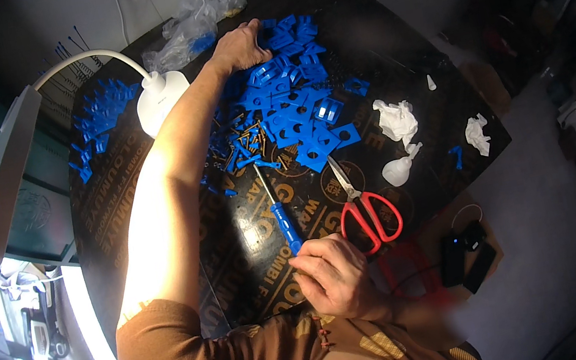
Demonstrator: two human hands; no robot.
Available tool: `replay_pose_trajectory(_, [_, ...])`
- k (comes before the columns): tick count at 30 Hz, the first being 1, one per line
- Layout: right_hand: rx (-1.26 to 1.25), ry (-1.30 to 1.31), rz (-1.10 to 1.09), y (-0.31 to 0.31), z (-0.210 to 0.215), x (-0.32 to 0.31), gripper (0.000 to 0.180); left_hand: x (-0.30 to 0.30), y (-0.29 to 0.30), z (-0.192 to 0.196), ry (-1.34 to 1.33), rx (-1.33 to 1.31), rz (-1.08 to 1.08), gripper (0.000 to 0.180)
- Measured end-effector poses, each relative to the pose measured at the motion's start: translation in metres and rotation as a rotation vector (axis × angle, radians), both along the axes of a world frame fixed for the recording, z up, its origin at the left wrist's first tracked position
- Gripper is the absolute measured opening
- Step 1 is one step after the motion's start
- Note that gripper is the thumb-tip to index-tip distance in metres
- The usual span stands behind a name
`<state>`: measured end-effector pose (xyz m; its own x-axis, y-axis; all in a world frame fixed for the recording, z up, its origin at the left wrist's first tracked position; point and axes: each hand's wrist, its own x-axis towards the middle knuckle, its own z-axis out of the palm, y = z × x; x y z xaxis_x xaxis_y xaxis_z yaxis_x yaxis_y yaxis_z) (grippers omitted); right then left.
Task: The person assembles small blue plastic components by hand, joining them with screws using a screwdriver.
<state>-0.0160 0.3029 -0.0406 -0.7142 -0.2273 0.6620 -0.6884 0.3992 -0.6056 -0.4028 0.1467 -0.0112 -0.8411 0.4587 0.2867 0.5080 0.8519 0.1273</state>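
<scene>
My left hand point(241, 46) reaches across to the far side of a pile of blue plastic pieces point(299, 112), many of them flat with round holes. Its fingers curl against the pile's upper left edge, and what they hold, if anything, is hidden. Close to my body, my right hand point(334, 277) is closed, fingertips pressed together; whatever is in them cannot be made out. Just beyond its fingertips is the handle of a blue screwdriver point(283, 219), whose shaft points at the pile. Red-handled scissors point(362, 209) lie to the right of it, blades toward the pile.
Screws point(257, 137) and small blue parts lie left of the pile. A white lamp point(162, 98) stands behind my left forearm, near more blue pieces point(102, 109). A clear plastic bag point(201, 14) sits at the back; crumpled white tissues point(397, 120) lie on the right.
</scene>
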Motion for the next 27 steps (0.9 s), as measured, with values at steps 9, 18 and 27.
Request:
replay_pose_trajectory(9, [-0.001, 0.009, -0.01, -0.001, 0.0, -0.001, 0.028, 0.012, 0.002, 0.013, -0.142, 0.174, 0.096, 0.073])
replay_pose_trajectory(18, [0.001, 0.005, -0.01, 0.0, 0.0, 0.0, 0.028, 0.006, -0.002, 0.009, -0.14, 0.349, 0.128, 0.073])
replay_pose_trajectory(27, [-0.007, 0.025, -0.039, -0.002, 0.0, 0.0, 0.023, 0.027, -0.008, 0.021, 0.01, 0.737, 0.047, 0.055])
